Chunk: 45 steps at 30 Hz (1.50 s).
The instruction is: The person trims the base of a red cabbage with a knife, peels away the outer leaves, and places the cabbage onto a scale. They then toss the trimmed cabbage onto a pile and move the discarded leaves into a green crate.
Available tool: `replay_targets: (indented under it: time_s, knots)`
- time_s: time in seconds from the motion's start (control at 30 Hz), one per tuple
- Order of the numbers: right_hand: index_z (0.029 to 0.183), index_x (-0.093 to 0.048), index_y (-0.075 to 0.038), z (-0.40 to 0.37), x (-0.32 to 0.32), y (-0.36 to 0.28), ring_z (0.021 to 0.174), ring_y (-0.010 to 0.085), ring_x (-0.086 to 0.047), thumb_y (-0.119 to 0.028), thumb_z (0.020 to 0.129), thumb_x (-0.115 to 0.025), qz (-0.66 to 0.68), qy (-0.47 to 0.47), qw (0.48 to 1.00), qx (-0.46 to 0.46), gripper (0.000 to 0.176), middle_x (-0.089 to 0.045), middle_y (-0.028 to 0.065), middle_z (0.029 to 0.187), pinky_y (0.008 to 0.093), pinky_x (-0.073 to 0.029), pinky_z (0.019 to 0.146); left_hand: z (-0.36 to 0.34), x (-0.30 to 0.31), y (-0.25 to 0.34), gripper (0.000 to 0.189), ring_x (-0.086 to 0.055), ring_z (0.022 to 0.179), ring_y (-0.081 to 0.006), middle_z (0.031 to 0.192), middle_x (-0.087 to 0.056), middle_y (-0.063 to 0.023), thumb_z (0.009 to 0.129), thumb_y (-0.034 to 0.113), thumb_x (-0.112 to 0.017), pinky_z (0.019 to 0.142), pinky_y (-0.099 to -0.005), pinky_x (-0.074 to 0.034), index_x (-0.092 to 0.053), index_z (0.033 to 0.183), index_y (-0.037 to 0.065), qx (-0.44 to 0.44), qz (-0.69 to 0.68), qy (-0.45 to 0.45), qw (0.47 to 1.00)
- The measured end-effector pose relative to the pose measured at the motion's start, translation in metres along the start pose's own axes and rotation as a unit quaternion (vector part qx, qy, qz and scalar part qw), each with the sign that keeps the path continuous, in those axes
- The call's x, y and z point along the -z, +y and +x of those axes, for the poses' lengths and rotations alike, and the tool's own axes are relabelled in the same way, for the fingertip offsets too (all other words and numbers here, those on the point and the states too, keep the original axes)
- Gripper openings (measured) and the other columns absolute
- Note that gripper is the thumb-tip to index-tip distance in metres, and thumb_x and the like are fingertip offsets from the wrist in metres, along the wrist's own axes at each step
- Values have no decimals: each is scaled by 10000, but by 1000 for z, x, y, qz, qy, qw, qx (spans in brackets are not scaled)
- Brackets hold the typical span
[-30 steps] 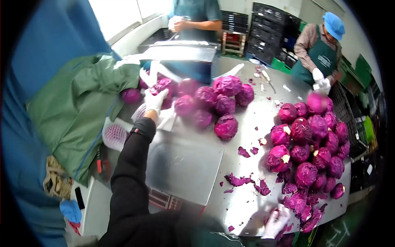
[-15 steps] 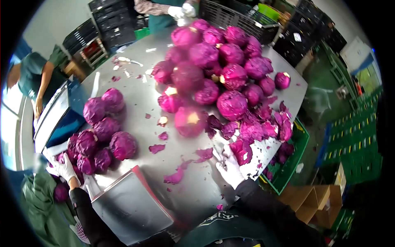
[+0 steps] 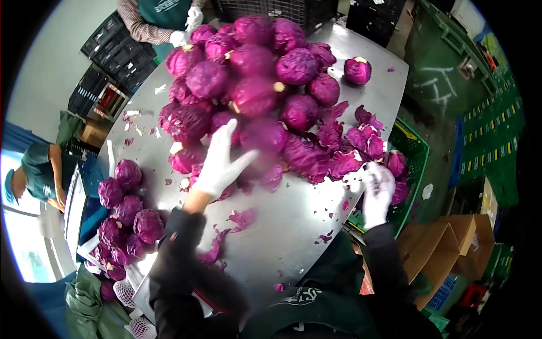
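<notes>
A big pile of red cabbage heads [image 3: 254, 73] covers the far part of the steel table [image 3: 282, 226]. My left hand [image 3: 220, 164], in a white glove, is spread open and reaches into the near side of the pile, against a cabbage head [image 3: 265, 135]. At the table's right edge my right hand [image 3: 377, 189], also gloved, rests among loose purple leaves [image 3: 355, 150]; whether it grips any I cannot tell. A smaller group of cabbages [image 3: 127, 214] lies at the left.
A green crate [image 3: 415, 147] with leaf scraps stands below the table's right edge. Leaf scraps [image 3: 226, 237] litter the near table. A person in a green apron [image 3: 164, 17] works at the far side, another person [image 3: 39, 169] at the left. Cardboard boxes [image 3: 446, 254] sit on the floor at right.
My view has swung right toward the big pile. My left hand left the small cabbage group and reached across to the pile. My right hand moved to the table's right edge.
</notes>
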State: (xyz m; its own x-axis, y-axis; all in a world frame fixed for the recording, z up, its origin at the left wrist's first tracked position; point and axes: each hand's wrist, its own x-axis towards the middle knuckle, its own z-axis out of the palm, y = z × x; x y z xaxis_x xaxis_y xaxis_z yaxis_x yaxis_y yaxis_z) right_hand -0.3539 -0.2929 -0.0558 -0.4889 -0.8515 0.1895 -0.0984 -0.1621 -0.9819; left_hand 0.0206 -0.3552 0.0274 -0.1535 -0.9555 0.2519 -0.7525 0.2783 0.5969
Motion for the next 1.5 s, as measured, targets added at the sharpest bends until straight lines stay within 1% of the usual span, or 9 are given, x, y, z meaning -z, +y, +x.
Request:
replay_targets:
  time_s: [0.1,0.17,0.3,0.43,0.7,0.93,1.03,1.17,1.5]
  knots:
    - [1264,-606,-18,-47,-40,-22,1170,175,-583,-75,954,-616,110,-310,931,-160,316,-631,112,1298,295,-461,1000,38,-60,2,615,-514,1262,-351,1358,-532,-251,935,336,-676,1075,-400,-389,-468,1372,-43,179,-100,33,978]
    - [1338,-598,-54,-62,-66,-33,1233,165,-555,-110,991,-582,172,-426,866,-198,352,-630,72,1319,310,-412,1065,23,-88,15,519,-529,1186,-368,1277,-562,-234,932,305,-674,1023,-425,-405,-514,1292,-32,99,31,150,983]
    - [1308,-625,-68,-29,-58,26,1071,123,-615,-142,1002,-582,271,-332,867,-256,317,-650,33,1249,268,-440,992,-31,-81,55,679,-468,1180,-350,1196,-503,-206,765,301,-849,1023,-435,-372,-487,1232,-33,78,134,124,980]
    - [1376,-553,-22,18,-11,44,1009,73,-560,-98,1005,-553,223,-137,931,-252,379,-607,22,1276,205,-429,920,-31,-76,41,1084,-343,1360,-344,1458,-285,-228,694,308,-868,1137,-451,-317,-204,1482,-27,167,-103,84,977]
    - [1353,-496,-6,7,7,9,1129,143,-560,-26,974,-556,-27,-49,997,44,384,-595,91,1288,267,-449,937,-28,-74,43,1166,-344,1387,-337,1498,-287,-225,649,320,-901,1127,-448,-360,-199,1541,50,258,-256,66,929]
    - [1333,-517,-64,-98,-12,-59,852,165,-649,-88,919,-639,-138,-355,900,-212,432,-642,125,978,321,-524,750,-123,-31,96,1327,-323,1396,-358,1486,-282,-249,565,342,-951,1160,-441,-296,-120,1517,-63,187,-37,-54,980]
    - [1328,-513,-87,-142,-4,-47,757,307,-657,-58,879,-622,-145,-386,907,83,463,-647,127,1006,373,-538,704,-177,-27,108,1269,-386,1311,-374,1403,-359,-251,548,300,-935,1115,-459,-321,-164,1483,-78,200,-21,-109,973]
    - [1327,-540,-51,-170,14,-69,895,314,-701,-75,925,-614,-178,-504,844,-39,409,-656,151,1218,345,-572,748,-210,-21,134,1224,-396,1284,-385,1353,-410,-253,555,271,-918,1087,-465,-333,-188,1472,-79,231,-29,-141,962]
    - [1115,-563,-30,-167,13,-86,685,348,-662,-147,945,-585,-315,-605,730,50,207,-659,154,867,409,-552,579,-221,-18,123,1256,-405,1237,-406,1310,-409,-270,550,301,-913,1079,-481,-334,-163,1476,-94,225,-26,-153,962]
